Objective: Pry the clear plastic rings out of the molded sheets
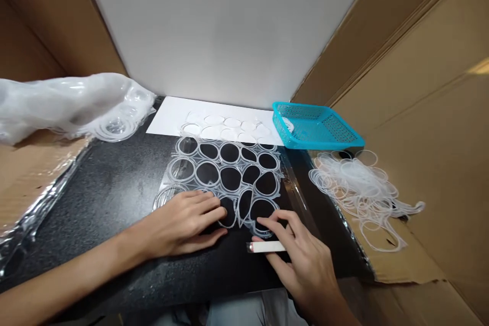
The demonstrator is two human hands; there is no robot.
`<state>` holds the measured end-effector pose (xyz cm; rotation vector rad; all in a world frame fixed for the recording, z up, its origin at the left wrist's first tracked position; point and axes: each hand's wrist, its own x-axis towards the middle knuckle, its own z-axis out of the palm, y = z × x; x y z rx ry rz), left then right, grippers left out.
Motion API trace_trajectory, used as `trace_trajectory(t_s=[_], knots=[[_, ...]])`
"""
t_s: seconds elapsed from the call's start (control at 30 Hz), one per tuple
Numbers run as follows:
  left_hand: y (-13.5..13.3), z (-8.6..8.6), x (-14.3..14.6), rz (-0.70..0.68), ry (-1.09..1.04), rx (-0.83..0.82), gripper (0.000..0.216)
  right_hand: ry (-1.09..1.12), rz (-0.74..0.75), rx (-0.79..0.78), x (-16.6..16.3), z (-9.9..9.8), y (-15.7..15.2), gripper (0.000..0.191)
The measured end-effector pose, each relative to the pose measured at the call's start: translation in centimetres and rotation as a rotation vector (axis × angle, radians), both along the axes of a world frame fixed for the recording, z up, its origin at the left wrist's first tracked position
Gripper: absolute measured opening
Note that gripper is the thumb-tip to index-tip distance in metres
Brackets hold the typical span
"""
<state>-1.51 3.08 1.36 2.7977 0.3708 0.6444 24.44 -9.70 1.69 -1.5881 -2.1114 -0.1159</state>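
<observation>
A clear plastic sheet [214, 165] with rows of large round cut-outs lies on the black table; some openings are bent out of round. My left hand [193, 219] rests on its near left part, palm down, with the fingers stretched out and the thumb apart. At the near right corner, my right hand [300, 247] has its fingertips at the edge of a round opening. It holds a slim white stick-like tool [269, 247] with a clear and reddish end pointing left; its exact kind does not show.
White paper [164, 117] lies under the sheet's far part. A turquoise basket [324, 145] stands at the back right, holding a white piece. Thin plastic rings [355, 178] are heaped on cardboard at right. A bulky clear plastic bag [76, 102] lies left. Cardboard walls [420, 112] flank the table.
</observation>
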Motion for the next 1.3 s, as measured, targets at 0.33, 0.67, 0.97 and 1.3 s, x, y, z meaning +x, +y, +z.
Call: trace_trajectory(t_s=[0.33, 0.67, 0.97, 1.3], knots=[[2.7, 1.1, -1.3, -0.066, -0.011, -0.354, 0.026, -0.04, 0.034, -0.121, 4.1, 0.7, -0.6, 0.016], [4.3, 0.9, -2.3, 0.189, 0.037, -0.153, 0.028, -0.015, 0.11, -0.076, 5.4, 1.1, -0.7, 0.013], [4.7, 0.9, -2.4, 0.153, 0.141, -0.065, 0.036, 0.428, 0.213, -0.117, 0.0, 5.5, 6.2, 0.076], [4.1, 0.9, -1.9, 0.118, 0.074, 0.157, 0.032, 0.521, 0.302, -0.564, -1.0, 2.6, 11.9, 0.005]])
